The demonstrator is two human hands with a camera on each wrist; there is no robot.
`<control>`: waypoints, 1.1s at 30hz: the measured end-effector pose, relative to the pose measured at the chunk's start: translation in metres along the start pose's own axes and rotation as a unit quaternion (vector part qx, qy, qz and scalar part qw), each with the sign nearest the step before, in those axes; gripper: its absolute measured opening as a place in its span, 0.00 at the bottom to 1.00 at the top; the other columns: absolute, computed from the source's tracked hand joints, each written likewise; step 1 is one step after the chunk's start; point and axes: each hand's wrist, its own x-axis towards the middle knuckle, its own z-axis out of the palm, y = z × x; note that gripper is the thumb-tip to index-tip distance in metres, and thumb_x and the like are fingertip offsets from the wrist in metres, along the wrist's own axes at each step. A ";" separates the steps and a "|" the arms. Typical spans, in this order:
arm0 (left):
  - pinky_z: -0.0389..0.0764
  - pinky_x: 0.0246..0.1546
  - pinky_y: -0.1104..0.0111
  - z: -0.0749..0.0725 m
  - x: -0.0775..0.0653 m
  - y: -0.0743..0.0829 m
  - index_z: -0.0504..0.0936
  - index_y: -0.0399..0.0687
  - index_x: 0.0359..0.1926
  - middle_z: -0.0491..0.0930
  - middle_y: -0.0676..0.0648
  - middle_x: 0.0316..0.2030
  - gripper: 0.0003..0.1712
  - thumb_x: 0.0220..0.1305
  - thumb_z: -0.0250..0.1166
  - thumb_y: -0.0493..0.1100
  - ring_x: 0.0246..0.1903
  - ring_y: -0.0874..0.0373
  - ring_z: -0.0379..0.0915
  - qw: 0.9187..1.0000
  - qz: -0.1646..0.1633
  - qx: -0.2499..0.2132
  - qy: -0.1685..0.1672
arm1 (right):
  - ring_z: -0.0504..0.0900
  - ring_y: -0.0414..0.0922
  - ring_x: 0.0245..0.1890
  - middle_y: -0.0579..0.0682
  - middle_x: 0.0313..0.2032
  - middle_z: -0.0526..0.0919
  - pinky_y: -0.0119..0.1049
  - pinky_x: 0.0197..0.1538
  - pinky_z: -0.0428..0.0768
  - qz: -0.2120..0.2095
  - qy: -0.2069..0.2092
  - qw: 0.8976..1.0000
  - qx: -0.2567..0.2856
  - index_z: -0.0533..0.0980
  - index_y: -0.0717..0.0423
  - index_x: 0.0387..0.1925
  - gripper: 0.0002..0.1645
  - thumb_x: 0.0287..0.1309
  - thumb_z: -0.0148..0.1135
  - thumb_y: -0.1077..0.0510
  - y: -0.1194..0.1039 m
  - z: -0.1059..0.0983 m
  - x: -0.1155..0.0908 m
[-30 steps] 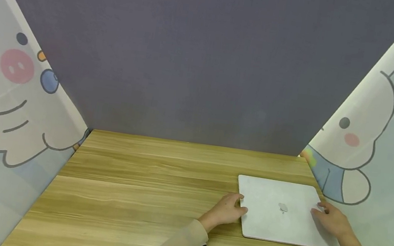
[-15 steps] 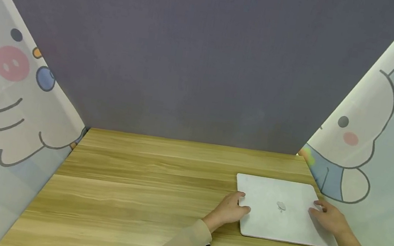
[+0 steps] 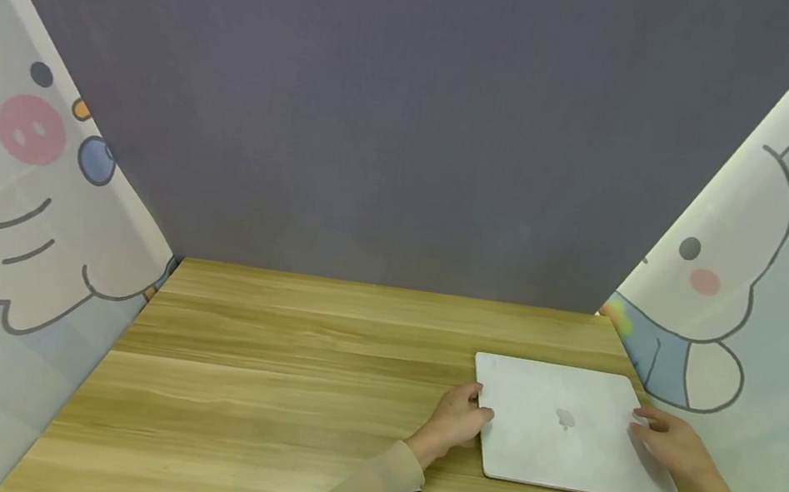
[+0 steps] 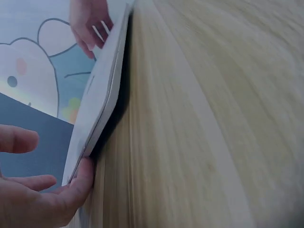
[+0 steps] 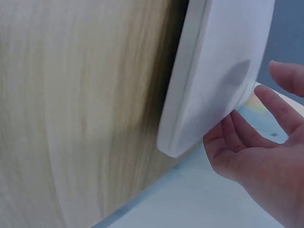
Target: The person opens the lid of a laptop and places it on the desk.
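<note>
A silver laptop (image 3: 571, 443) with an apple logo, its lid down, lies on the right side of the wooden table. At its left edge is my left hand (image 3: 457, 419); in the left wrist view one fingertip (image 4: 84, 167) meets the underside of the edge, and the thumb stands off from the lid. My right hand (image 3: 676, 449) is at the opposite edge. In the right wrist view its fingers (image 5: 244, 133) reach the laptop's side (image 5: 223, 71), partly hidden behind it, while the thumb stays apart. A dark shadow runs along the laptop's lower edge in both wrist views.
The wooden tabletop (image 3: 252, 394) extends to the left of the laptop. A dark grey panel (image 3: 413, 114) rises along the back. Cartoon-printed cloths (image 3: 26, 228) hang at both sides, the right one close to my right hand.
My left thumb has drawn back slightly toward the laptop's left edge. The laptop sits very slightly nearer to me, and the right hand holds almost the same place beside it.
</note>
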 end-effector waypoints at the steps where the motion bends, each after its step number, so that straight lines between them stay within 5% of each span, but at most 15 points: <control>1: 0.76 0.62 0.52 0.000 0.000 -0.001 0.71 0.41 0.71 0.75 0.42 0.63 0.34 0.65 0.64 0.43 0.62 0.47 0.73 1.000 -0.002 -0.007 0.002 | 0.68 0.78 0.58 0.85 0.62 0.62 0.67 0.54 0.75 -0.002 0.000 1.000 0.005 0.65 0.79 0.64 0.39 0.72 0.55 0.46 0.001 0.000 -0.001; 9: 0.81 0.52 0.57 -0.001 0.003 -0.005 0.78 0.41 0.63 0.78 0.46 0.51 0.29 0.59 0.67 0.36 0.50 0.51 0.76 0.998 -0.001 -0.037 0.041 | 0.70 0.77 0.58 0.82 0.60 0.68 0.62 0.53 0.77 -0.029 0.035 0.997 0.058 0.67 0.80 0.63 0.33 0.69 0.58 0.55 0.013 0.003 -0.004; 15: 0.75 0.36 0.67 -0.005 0.004 -0.006 0.80 0.38 0.60 0.73 0.48 0.41 0.27 0.57 0.68 0.31 0.38 0.57 0.69 0.999 0.004 -0.015 0.035 | 0.68 0.77 0.59 0.83 0.61 0.65 0.60 0.55 0.77 0.000 0.008 0.995 0.094 0.65 0.82 0.63 0.33 0.63 0.59 0.62 0.014 0.004 -0.001; 20: 0.70 0.27 0.72 -0.009 0.003 -0.005 0.79 0.32 0.61 0.73 0.48 0.34 0.32 0.51 0.65 0.25 0.29 0.60 0.65 0.998 0.030 0.033 0.036 | 0.67 0.75 0.60 0.82 0.63 0.64 0.38 0.48 0.81 -0.005 -0.013 0.993 0.120 0.64 0.83 0.64 0.34 0.62 0.61 0.65 0.014 0.007 -0.004; 24: 0.69 0.25 0.73 -0.011 0.001 -0.005 0.79 0.33 0.62 0.73 0.49 0.33 0.33 0.50 0.66 0.26 0.27 0.61 0.64 0.997 0.033 0.051 0.037 | 0.66 0.74 0.61 0.83 0.63 0.63 0.23 0.38 0.75 -0.003 -0.017 0.991 0.135 0.62 0.83 0.65 0.36 0.62 0.62 0.64 0.014 0.010 -0.009; 33: 0.69 0.26 0.71 -0.018 -0.002 -0.004 0.80 0.35 0.60 0.73 0.49 0.34 0.33 0.48 0.65 0.25 0.29 0.59 0.64 0.998 0.026 0.034 0.050 | 0.62 0.72 0.64 0.79 0.68 0.59 0.21 0.38 0.73 0.030 -0.020 0.984 0.172 0.60 0.80 0.69 0.40 0.63 0.64 0.61 0.014 0.017 -0.012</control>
